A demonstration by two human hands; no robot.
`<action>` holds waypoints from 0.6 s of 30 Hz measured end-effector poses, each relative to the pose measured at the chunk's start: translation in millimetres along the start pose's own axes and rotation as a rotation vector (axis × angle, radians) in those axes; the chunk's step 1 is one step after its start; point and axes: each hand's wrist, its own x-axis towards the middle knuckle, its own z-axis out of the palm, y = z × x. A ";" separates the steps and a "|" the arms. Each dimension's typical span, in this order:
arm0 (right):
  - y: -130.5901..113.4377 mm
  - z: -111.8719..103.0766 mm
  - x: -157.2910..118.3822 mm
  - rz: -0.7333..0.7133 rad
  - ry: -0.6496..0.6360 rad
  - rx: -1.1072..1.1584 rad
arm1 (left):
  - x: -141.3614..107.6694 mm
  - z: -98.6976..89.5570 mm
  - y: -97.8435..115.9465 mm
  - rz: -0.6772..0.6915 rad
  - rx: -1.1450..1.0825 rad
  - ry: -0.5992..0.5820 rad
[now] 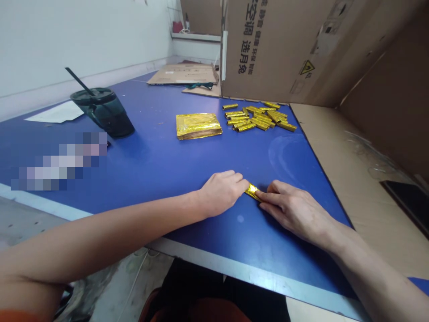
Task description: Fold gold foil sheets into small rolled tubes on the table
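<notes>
Catching the light, the narrow gold strip (252, 191) looks shiny and crinkled.

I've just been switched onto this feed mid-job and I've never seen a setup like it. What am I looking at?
There is no machine here, just one person's bare hands. The single picture comes from a camera worn on the head, looking forward and down, so the forearms enter from the lower corners.

The left hand grips one end of a small gold piece; fingers of the right hand touch its other end, though their exact grip is hard to tell.

Beyond them on the blue table lie a flat gold stack and, right of it, a loose group of narrow gold strips. Off to the left is a dark tumbler with a straw. Printed cardboard stands behind.
</notes>
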 end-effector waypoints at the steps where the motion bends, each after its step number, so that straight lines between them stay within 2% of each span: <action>1: -0.3 -0.1 0.2 0.003 -0.003 0.000 | -0.3 0.6 0.5 0.000 0.016 0.007; 6: -1.5 -0.1 2.5 0.003 -0.009 -0.004 | -1.6 2.2 0.5 -0.014 0.049 0.024; 10: -2.2 -0.4 3.5 -0.008 -0.013 -0.027 | -1.0 3.6 -1.4 -0.002 0.023 0.090; 14: -6.4 -2.0 2.8 0.006 -0.043 -0.132 | 0.6 4.2 -4.1 0.112 -0.028 0.018; 18: -11.8 -1.8 2.1 0.014 -0.006 -0.270 | -1.0 3.8 -4.8 0.136 -0.030 -0.027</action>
